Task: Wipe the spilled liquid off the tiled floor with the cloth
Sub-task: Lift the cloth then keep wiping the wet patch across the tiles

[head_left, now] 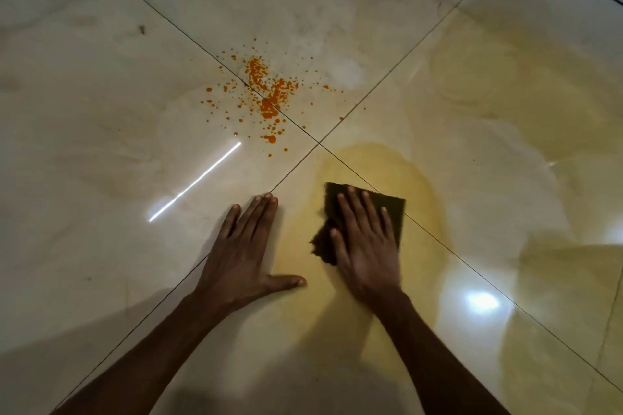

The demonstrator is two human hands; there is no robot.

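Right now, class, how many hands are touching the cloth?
1. The right hand lies flat on the dark cloth with straight fingers. The left hand rests beside it on the bare tiled floor, apart from the cloth.

- No text, label, brand, number or sign can be read anywhere in the head view.
- The tiled floor [101, 111] bears no lettering.
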